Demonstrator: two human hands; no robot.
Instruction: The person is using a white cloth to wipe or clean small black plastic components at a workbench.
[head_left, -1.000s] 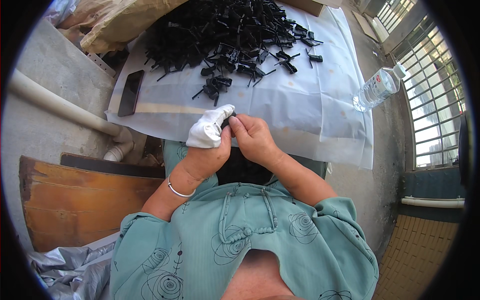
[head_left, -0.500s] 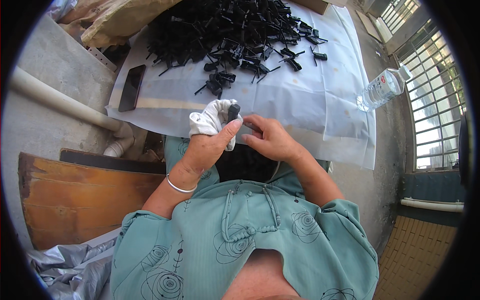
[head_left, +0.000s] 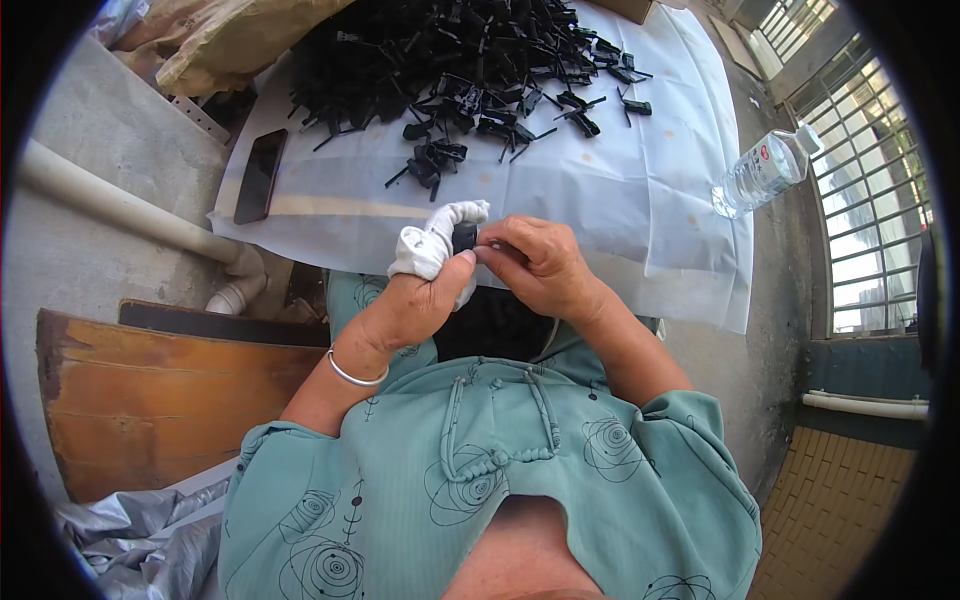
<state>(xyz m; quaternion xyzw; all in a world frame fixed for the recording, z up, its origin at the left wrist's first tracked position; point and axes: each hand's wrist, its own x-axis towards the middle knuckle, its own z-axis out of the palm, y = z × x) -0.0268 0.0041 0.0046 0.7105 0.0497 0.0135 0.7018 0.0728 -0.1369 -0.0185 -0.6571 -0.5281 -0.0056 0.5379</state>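
My left hand (head_left: 418, 302) is closed around a small black plastic part (head_left: 464, 237), with its bare thumb pressed against it. White cloth (head_left: 424, 252), like a partly worn glove, wraps that hand's fingers. From the other side my right hand (head_left: 545, 262) pinches at the part's right edge, thumb and forefinger together; the exact spot is hidden by the fingertips. Beyond my hands, a large heap of similar black plastic parts (head_left: 440, 65), many with thin stems, lies on the covered table. One small cluster (head_left: 432, 163) sits nearest to me.
Translucent plastic sheeting (head_left: 600, 210) covers the table. A dark phone (head_left: 262, 175) lies at its left edge and a clear water bottle (head_left: 758, 175) stands at the right. Brown paper (head_left: 235, 50) is at the far left. A wooden board (head_left: 180, 395) is beside my left arm. Something dark (head_left: 490, 330) fills my lap.
My right thumb and forefinger have closed in on the black part and now meet it at its edge. The left hand has turned slightly, and the cloth-covered fingers now extend over the part.
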